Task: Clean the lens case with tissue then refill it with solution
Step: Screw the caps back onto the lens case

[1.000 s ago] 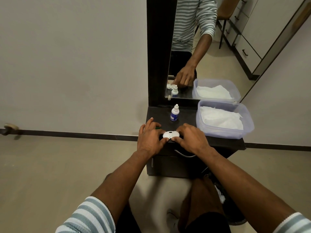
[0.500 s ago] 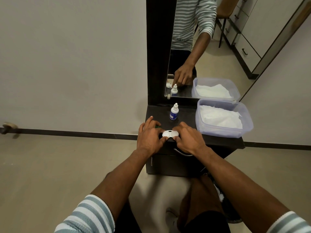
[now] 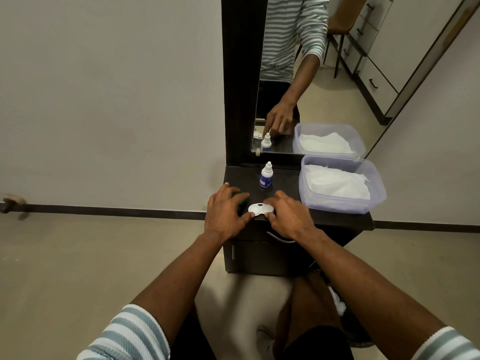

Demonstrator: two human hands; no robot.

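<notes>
Up close, glossy white figure-eight lens case (image 3: 260, 209) on matte black tabletop (image 3: 283, 183), left hand (image 3: 225, 213) and right hand (image 3: 291, 216) each in narrow grip pinching its rounded ends, small plastic solution bottle (image 3: 266, 175) upright behind, translucent tub (image 3: 340, 203) of crumpled tissue (image 3: 337, 181) right.

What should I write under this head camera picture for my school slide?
Two hands, left and right, hold a white lens case on a dark table near a solution bottle.

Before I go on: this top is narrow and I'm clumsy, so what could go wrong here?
The lens case lies near the front edge of the dark cabinet top; a slip by either hand might push it off. The small solution bottle stands upright just behind, so reaching for the tissue tub could topple it.
</notes>
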